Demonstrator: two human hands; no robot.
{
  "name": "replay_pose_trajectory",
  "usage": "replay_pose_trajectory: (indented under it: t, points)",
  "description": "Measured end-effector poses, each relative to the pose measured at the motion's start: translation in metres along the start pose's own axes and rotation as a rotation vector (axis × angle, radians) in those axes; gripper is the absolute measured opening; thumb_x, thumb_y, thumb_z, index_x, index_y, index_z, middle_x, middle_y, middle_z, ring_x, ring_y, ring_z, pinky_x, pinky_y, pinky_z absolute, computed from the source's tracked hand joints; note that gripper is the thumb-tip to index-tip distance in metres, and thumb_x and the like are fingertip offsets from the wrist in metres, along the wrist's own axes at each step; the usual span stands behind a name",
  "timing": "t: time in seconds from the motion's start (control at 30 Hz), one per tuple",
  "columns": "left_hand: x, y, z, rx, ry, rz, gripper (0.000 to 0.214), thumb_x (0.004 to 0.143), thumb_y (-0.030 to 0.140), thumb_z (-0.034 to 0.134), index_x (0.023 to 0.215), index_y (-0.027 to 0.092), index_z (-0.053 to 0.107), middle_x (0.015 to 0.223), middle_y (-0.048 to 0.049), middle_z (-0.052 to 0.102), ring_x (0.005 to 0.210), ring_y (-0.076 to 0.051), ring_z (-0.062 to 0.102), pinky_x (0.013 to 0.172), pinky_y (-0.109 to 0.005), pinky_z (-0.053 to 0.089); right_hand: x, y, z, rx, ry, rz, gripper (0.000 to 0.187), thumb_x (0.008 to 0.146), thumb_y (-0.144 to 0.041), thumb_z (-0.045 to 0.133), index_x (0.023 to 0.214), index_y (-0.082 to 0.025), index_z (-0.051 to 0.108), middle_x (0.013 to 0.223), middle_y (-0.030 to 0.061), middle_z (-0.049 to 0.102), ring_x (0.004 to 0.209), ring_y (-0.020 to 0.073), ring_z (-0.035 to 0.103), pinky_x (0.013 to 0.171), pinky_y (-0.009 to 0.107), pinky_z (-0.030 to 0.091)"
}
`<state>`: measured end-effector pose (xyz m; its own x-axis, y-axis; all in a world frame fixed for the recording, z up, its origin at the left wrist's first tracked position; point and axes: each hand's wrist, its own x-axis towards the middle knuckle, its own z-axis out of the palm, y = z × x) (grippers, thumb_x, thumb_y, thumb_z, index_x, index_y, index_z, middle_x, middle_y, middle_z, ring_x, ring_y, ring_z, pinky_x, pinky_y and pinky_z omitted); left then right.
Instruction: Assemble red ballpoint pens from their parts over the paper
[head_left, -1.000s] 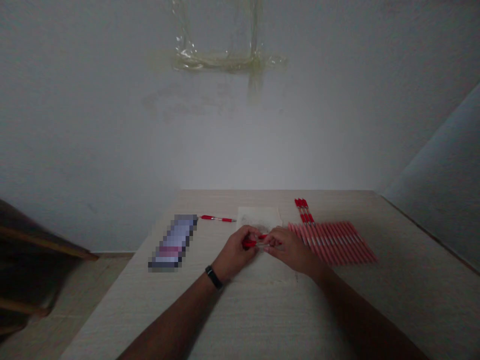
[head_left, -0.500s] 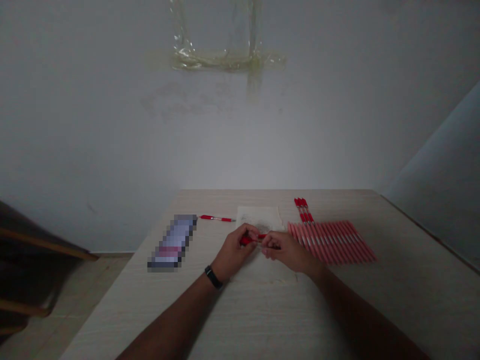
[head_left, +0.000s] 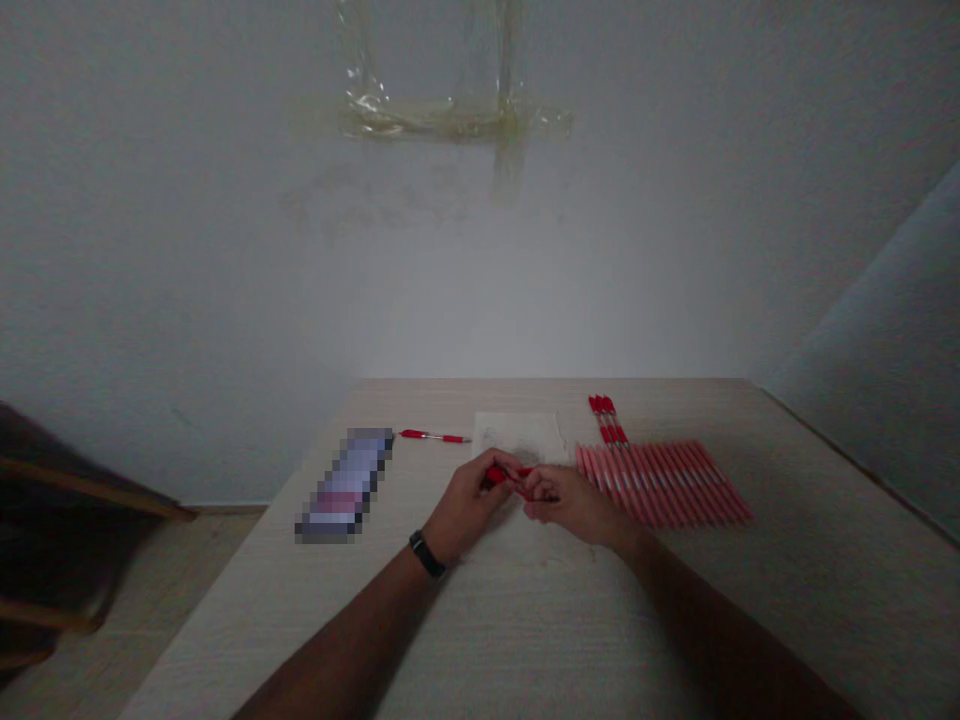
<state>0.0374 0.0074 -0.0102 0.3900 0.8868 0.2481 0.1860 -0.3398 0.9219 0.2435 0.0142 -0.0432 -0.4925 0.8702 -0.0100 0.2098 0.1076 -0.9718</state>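
Above the sheet of paper (head_left: 517, 425), my left hand (head_left: 469, 500) is closed around a red pen (head_left: 496, 475), whose red body shows between thumb and fingers. My right hand (head_left: 566, 498) pinches the other end of that pen with curled fingers. Most of the pen is hidden by both hands, so I cannot tell whether it is in one piece. Beyond my left hand lies a single red pen (head_left: 433, 436), sideways on the table. A row of several pinkish-red pens (head_left: 664, 485) spreads beside my right hand.
Three red pens (head_left: 609, 420) lie together behind the row. A pixelated phone-like object (head_left: 345, 485) rests at the left of the wooden table (head_left: 450, 640). Behind the table stands a wall (head_left: 637, 250) with tape on it. Dark furniture (head_left: 67, 530) is at far left.
My right hand's fingers have shifted slightly and curl more around the pen; more red shows between the hands. The left hand has barely moved, and the pens on the table stay put.
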Motion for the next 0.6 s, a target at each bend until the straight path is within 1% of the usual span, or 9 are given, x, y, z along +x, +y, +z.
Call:
replay_pose_trajectory:
  t: [0.2,0.3,0.47,0.6]
  points:
    - [0.0010,-0.0003,-0.0007,-0.005,0.038,0.004,0.012,0.089,0.024,0.062,0.098,0.017,0.065,0.094,-0.0050,0.068,0.085,-0.017,0.062,0.077,-0.027,0.046,-0.0003,-0.0014,-0.0016,0.027,0.031,0.017,0.018,0.079,-0.020,0.071,0.095,-0.019,0.064,0.073,-0.0021,0.061,0.068,0.0126,0.058,0.062,0.024,0.043]
    - [0.0013,-0.0004,-0.0012,-0.006,0.053,-0.002,0.011,0.088,0.024,0.063,0.096,0.016,0.064,0.093,-0.0048,0.067,0.083,-0.016,0.061,0.075,-0.026,0.045,-0.0006,-0.0015,-0.0034,0.039,0.044,0.020,0.017,0.080,-0.022,0.070,0.095,-0.019,0.063,0.075,-0.0009,0.062,0.069,0.0135,0.058,0.063,0.025,0.044]
    - [0.0012,0.0010,-0.0014,-0.024,0.064,-0.014,0.010,0.086,0.021,0.062,0.095,0.016,0.064,0.090,-0.0041,0.066,0.079,-0.015,0.059,0.073,-0.026,0.045,-0.0016,-0.0048,-0.0083,-0.073,0.058,-0.018,0.005,0.085,-0.023,0.065,0.087,-0.019,0.063,0.073,-0.0012,0.061,0.068,0.0131,0.057,0.062,0.024,0.042]
    - [0.0010,0.0016,-0.0012,-0.020,0.077,-0.018,0.010,0.085,0.019,0.061,0.094,0.016,0.064,0.091,-0.0039,0.066,0.081,-0.015,0.059,0.074,-0.026,0.045,-0.0019,-0.0083,-0.0098,-0.122,0.054,-0.047,0.008,0.085,-0.026,0.067,0.085,-0.018,0.064,0.072,-0.0021,0.059,0.068,0.0126,0.055,0.062,0.023,0.041]
